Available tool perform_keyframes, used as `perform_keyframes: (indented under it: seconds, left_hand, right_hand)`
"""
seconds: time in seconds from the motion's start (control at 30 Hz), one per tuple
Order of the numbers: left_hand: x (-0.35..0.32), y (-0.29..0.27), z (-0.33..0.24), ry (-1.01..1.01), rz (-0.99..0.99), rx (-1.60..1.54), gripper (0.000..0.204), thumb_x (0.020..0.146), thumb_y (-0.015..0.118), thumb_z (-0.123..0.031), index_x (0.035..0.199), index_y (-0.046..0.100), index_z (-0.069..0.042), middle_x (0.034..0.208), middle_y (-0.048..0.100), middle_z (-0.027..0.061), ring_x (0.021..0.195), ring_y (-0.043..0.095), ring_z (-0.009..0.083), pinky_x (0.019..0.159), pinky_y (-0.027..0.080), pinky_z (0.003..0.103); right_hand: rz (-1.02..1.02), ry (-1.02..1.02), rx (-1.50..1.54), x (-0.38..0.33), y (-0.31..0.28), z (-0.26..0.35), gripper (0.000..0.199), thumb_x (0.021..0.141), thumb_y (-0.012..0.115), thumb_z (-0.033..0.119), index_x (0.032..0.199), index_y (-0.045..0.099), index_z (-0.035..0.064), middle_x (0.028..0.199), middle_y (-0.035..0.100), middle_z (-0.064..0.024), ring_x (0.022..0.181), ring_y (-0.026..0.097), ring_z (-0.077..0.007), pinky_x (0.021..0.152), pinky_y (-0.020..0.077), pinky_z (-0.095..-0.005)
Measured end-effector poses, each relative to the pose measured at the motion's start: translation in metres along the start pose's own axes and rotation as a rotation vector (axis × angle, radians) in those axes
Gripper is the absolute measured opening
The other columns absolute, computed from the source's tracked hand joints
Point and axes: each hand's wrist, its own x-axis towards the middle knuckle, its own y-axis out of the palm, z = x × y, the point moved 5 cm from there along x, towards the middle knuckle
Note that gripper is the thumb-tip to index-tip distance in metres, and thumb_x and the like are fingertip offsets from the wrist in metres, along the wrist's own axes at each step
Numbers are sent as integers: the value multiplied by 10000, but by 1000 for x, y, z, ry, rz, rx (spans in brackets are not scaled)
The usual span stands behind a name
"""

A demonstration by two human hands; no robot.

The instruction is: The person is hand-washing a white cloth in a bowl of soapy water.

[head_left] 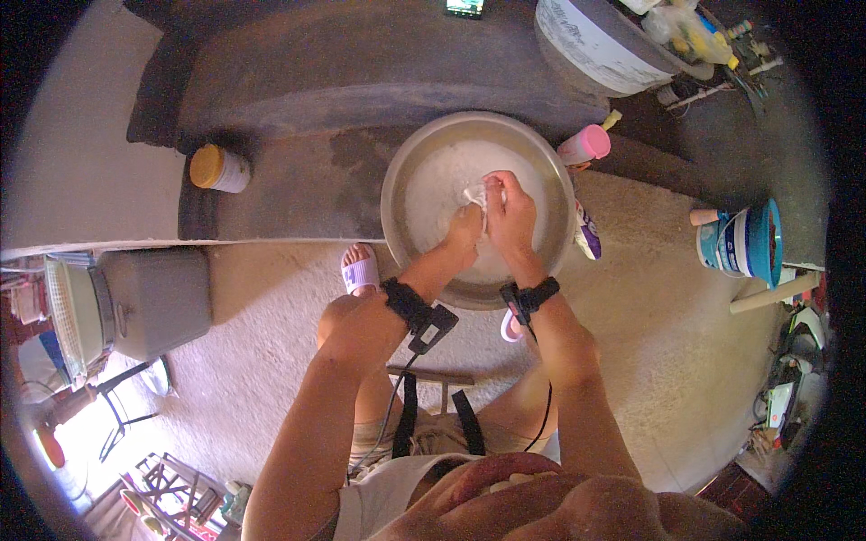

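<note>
On the concrete floor, upper centre, a steel basin [410, 185] (soapy water inside): left hand [463, 230] and right hand [511, 215], fingers curled, pinch a white cloth [475, 193].

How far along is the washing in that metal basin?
Done: the metal basin holds soapy, cloudy water. In hand: the left hand and right hand grip and rub a small white cloth over the water. Left: the cloth looks still sudsy, neither rinsed nor wrung. No other laundry shows.
</note>
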Motion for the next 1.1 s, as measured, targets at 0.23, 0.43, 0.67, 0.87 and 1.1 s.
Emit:
perform_keyframes:
  seconds: [0.23,0.43,0.67,0.87,1.1]
  left_hand:
    - [7,-26,-2,614,-13,617,271,876,442,-342,941,563,-109,822,568,48,746,561,180,603,455,394]
    - [22,-24,23,478,68,676,232,861,486,-275,960,555,-77,840,584,64,768,569,188,639,464,368]
    - [13,3,-2,334,154,324,268,867,500,-283,1010,539,-60,897,595,77,809,580,191,673,477,343]
    - [13,-12,14,32,96,-244,362,896,472,-391,1037,527,-63,956,576,61,816,585,177,650,495,349]
    - [35,-33,19,196,77,140,360,925,405,-367,1051,520,-51,952,576,89,812,597,192,660,502,355]
  right_hand:
    - [14,-146,55,-21,13,21,130,865,524,181,982,554,130,757,648,-110,684,632,-307,583,483,-393]
    - [-4,39,-49,-7,3,-2,116,868,505,163,966,550,120,767,650,-109,679,633,-308,580,483,-406]
    - [-13,-45,-58,-9,-3,-5,113,890,492,206,935,555,123,766,643,-116,675,630,-310,591,479,-398]
    - [-35,-156,131,-24,7,24,184,914,469,287,932,555,125,756,639,-131,675,623,-327,596,476,-409]
    - [59,-7,10,-10,16,18,135,907,481,185,935,563,81,820,640,-128,746,645,-283,651,485,-352]
